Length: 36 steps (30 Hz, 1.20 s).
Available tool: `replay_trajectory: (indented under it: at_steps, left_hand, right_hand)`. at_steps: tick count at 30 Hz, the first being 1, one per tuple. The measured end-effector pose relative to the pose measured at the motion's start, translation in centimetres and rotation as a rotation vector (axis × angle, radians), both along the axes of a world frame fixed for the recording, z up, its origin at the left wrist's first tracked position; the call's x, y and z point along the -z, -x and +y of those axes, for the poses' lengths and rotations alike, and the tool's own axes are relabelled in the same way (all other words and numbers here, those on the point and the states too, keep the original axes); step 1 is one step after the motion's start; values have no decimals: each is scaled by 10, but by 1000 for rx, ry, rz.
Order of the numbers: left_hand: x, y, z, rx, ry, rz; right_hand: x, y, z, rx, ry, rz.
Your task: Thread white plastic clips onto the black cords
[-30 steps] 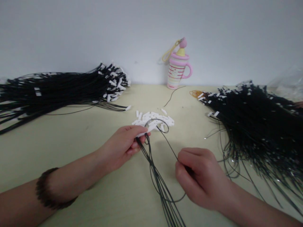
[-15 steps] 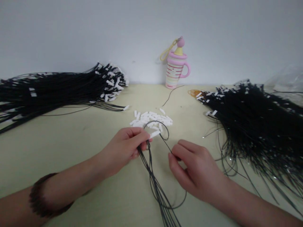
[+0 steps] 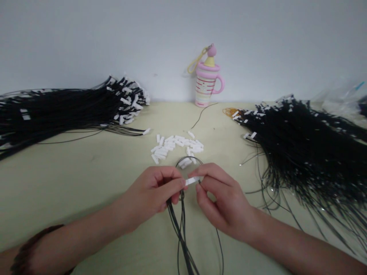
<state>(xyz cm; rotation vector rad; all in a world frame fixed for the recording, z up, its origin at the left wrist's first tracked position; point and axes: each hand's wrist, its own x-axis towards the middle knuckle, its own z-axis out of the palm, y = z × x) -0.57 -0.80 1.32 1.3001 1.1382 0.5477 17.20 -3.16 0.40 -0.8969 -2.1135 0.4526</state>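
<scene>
My left hand (image 3: 156,189) is closed, pinching a small white clip (image 3: 191,180) and several thin black cords (image 3: 182,233) that run down toward me. My right hand (image 3: 219,194) is closed too, its thumb and forefinger pinching the cord end at the clip's right tip. The two hands meet at the clip, just above the table. A loop of black cord (image 3: 187,161) curls behind them. A small heap of loose white clips (image 3: 174,146) lies just beyond the hands.
A big bundle of black cords with white clips (image 3: 71,105) lies at the left, another bundle (image 3: 309,141) at the right. A pink striped cup (image 3: 206,84) stands against the wall. Orange rubber bands (image 3: 229,111) and a clear plastic bag (image 3: 341,101) sit far right.
My right hand has moved up and left along the cord until it meets my left hand at the white clip. The left hand has drawn slightly nearer, keeping its grip.
</scene>
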Motion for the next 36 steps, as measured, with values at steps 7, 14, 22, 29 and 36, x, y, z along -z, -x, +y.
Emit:
replay_trajectory:
  at_steps: [7, 14, 22, 29, 36]
  left_hand:
    - [1, -1, 0, -25, 19, -18]
    - [-3, 0, 5, -48, -25, -35]
    - [-1, -1, 3, -126, 107, -139]
    - [-3, -2, 2, -168, 217, -237]
    - [-2, -4, 2, -192, 215, -233]
  right_hand:
    - [2, -4, 3, -23, -20, -24]
    - [5, -5, 6, 41, -81, 30]
    - [5, -6, 4, 80, -102, 9]
    - [7, -4, 7, 127, -192, -32]
    - [10, -2, 12, 126, -318, -99]
